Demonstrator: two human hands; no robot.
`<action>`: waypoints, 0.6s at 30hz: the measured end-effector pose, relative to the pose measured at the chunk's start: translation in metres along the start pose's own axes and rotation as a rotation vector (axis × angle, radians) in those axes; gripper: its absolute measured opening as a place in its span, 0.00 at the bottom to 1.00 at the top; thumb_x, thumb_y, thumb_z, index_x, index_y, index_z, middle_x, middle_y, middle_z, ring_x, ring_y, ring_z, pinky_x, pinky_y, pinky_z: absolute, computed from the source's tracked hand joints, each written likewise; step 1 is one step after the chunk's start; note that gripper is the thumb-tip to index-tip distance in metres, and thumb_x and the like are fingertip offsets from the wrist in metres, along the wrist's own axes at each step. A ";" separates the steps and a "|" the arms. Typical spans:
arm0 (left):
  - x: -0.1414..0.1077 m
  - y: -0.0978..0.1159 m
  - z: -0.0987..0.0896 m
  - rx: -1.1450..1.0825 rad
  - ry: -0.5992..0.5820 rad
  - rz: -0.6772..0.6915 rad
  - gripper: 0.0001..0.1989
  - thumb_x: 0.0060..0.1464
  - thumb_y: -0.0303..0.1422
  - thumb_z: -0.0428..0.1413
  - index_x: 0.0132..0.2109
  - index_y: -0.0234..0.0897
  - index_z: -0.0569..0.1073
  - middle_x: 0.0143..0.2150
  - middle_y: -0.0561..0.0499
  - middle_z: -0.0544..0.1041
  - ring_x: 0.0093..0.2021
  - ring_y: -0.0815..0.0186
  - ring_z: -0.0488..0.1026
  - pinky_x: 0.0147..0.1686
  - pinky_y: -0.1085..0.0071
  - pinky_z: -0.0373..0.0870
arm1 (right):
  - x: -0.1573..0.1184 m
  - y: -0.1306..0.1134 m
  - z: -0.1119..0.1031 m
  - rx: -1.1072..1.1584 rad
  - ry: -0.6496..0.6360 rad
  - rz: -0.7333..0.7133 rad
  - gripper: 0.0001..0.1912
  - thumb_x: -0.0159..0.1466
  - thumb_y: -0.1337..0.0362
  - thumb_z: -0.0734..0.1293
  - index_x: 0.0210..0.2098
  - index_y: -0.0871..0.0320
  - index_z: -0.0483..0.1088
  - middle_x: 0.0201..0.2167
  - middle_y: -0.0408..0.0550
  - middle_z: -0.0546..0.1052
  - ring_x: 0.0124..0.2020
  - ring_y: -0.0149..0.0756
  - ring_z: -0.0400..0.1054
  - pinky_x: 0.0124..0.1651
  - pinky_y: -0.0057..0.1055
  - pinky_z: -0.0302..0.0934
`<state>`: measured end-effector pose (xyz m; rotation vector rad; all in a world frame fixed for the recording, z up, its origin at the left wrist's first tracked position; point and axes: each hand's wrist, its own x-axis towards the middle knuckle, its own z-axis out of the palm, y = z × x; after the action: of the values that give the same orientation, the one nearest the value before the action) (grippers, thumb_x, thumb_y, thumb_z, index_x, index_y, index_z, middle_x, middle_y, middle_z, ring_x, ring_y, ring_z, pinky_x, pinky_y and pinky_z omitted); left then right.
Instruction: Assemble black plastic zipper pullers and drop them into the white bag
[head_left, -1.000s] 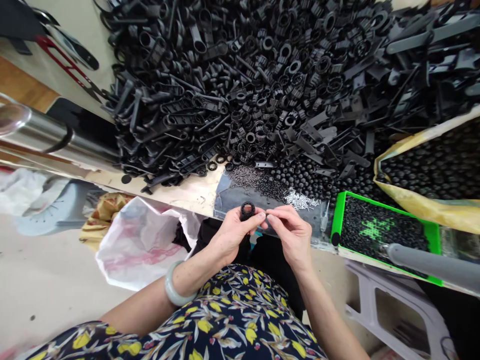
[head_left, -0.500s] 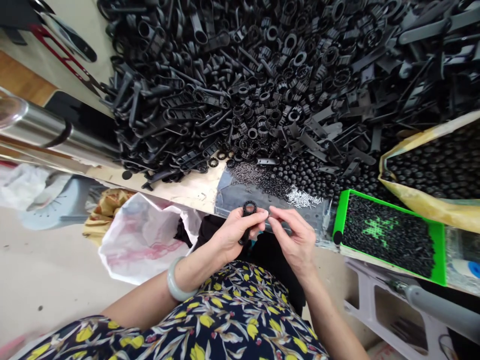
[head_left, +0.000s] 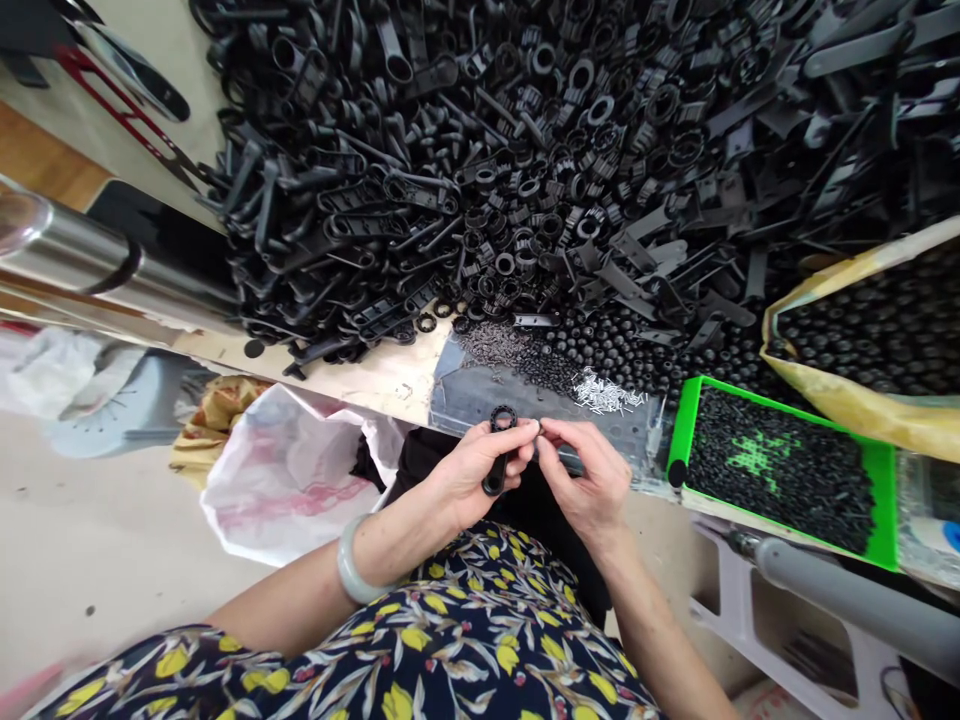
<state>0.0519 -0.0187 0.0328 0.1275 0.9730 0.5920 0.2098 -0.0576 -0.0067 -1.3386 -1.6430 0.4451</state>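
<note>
My left hand (head_left: 472, 467) is closed around a black plastic handle with a ring end (head_left: 503, 417); the ring sticks up above the fingers and the narrow end shows below. Its thumb and a fingertip reach right, to where my right hand (head_left: 589, 470) pinches. Between the fingertips of both hands is something small and dark, too small to name. Both hands are over the table's front edge, just before a grey mat (head_left: 480, 395). Small silver pins (head_left: 606, 391) lie in a heap beyond my right hand.
Black plastic parts (head_left: 420, 190) are piled high across the back. Black balls (head_left: 600, 342) lie before them, and more fill a yellow-edged bag (head_left: 862, 420). A green tray (head_left: 885, 510) of small black pieces stands right. At left are a steel flask (head_left: 60, 240) and a white bag (head_left: 262, 490).
The ring-ended handle has turned slightly more upright in my left hand. The fingertips of both hands have stayed together, with my right fingers shifting a little around the small piece.
</note>
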 end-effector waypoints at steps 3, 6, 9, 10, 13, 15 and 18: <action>0.001 -0.003 -0.001 -0.024 0.001 -0.017 0.20 0.41 0.37 0.76 0.30 0.33 0.72 0.25 0.57 0.70 0.22 0.79 0.61 0.23 0.79 0.56 | -0.001 0.001 0.000 -0.032 -0.002 -0.024 0.14 0.67 0.70 0.71 0.51 0.50 0.77 0.39 0.47 0.84 0.36 0.38 0.79 0.41 0.37 0.74; 0.003 -0.006 -0.003 -0.038 0.011 -0.025 0.20 0.41 0.37 0.76 0.30 0.33 0.73 0.25 0.57 0.71 0.22 0.78 0.62 0.24 0.79 0.57 | -0.001 0.002 -0.001 -0.054 -0.020 -0.044 0.14 0.67 0.71 0.71 0.51 0.51 0.76 0.39 0.47 0.84 0.36 0.38 0.79 0.42 0.36 0.74; 0.003 -0.007 -0.004 -0.039 0.020 -0.022 0.21 0.40 0.37 0.77 0.30 0.33 0.73 0.26 0.56 0.71 0.23 0.78 0.62 0.24 0.79 0.57 | 0.000 0.001 -0.004 -0.066 -0.050 -0.068 0.15 0.67 0.71 0.70 0.52 0.51 0.76 0.39 0.47 0.84 0.37 0.37 0.79 0.43 0.36 0.74; 0.003 -0.007 -0.004 -0.037 0.021 -0.019 0.21 0.39 0.37 0.77 0.30 0.33 0.73 0.25 0.57 0.71 0.23 0.78 0.62 0.24 0.79 0.57 | 0.001 0.001 -0.005 -0.070 -0.063 -0.073 0.16 0.68 0.72 0.70 0.52 0.51 0.75 0.40 0.47 0.84 0.37 0.37 0.79 0.43 0.36 0.74; 0.002 -0.007 -0.003 -0.028 0.026 -0.022 0.22 0.39 0.37 0.77 0.30 0.33 0.72 0.25 0.57 0.70 0.22 0.78 0.61 0.24 0.79 0.56 | 0.004 0.001 -0.007 -0.078 -0.113 -0.074 0.15 0.68 0.71 0.69 0.52 0.50 0.76 0.41 0.48 0.84 0.39 0.38 0.79 0.44 0.36 0.75; 0.002 -0.007 -0.003 -0.019 0.022 -0.025 0.22 0.39 0.38 0.77 0.30 0.34 0.72 0.25 0.57 0.70 0.22 0.78 0.61 0.23 0.78 0.55 | 0.005 0.001 -0.008 -0.082 -0.129 -0.069 0.14 0.68 0.71 0.68 0.51 0.50 0.76 0.40 0.47 0.84 0.39 0.38 0.80 0.44 0.36 0.75; 0.003 -0.008 -0.004 -0.014 0.001 -0.014 0.22 0.40 0.40 0.76 0.31 0.33 0.73 0.26 0.57 0.70 0.23 0.78 0.61 0.23 0.78 0.55 | 0.006 0.000 -0.009 -0.090 -0.112 -0.067 0.13 0.68 0.70 0.69 0.50 0.50 0.77 0.40 0.47 0.85 0.38 0.38 0.80 0.43 0.36 0.75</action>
<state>0.0532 -0.0240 0.0251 0.1079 0.9699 0.5861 0.2177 -0.0543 0.0004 -1.3407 -1.8131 0.4176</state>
